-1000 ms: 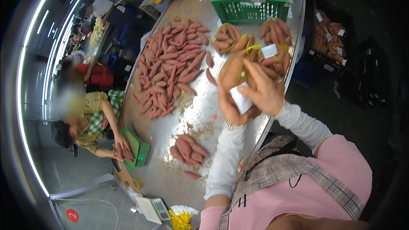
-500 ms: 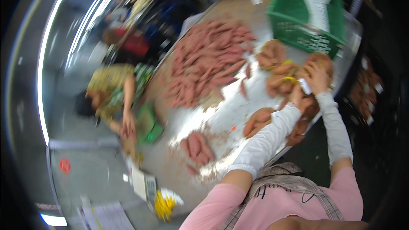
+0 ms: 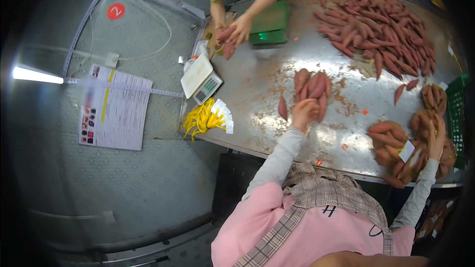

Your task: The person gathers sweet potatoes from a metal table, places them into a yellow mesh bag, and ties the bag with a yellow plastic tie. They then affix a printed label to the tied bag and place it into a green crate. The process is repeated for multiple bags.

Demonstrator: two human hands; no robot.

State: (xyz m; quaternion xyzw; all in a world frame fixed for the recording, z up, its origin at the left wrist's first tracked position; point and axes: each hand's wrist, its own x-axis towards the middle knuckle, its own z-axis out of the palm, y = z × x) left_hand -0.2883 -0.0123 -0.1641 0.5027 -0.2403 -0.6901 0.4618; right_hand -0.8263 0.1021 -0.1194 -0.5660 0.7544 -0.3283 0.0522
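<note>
My left hand [image 3: 305, 113] is at the near end of a small group of reddish sweet potatoes [image 3: 312, 86], with its fingers curled against them. A single sweet potato [image 3: 282, 108] lies just left of that hand. Far to the right, my right hand [image 3: 436, 139] rests with fingers stretched over netted bundles of sweet potatoes [image 3: 420, 124]. A white tag [image 3: 406, 152] with a yellow tie shows on one bundle beside it. The palm side of my right hand is hidden.
A large sweet potato heap [image 3: 381, 29] covers the back right of the metal table [image 3: 252, 133]. A green crate [image 3: 457, 123] stands at the right edge. Left are a white scale [image 3: 200, 80], yellow ties [image 3: 204, 119] and a green scale [image 3: 269, 24]. Across, a co-worker's hands [image 3: 240, 32] hold sweet potatoes.
My view has swung toward the left. My hands, together at the bundles before, are apart: the left has moved left to the small sweet potato group, while the right stays at the bundles.
</note>
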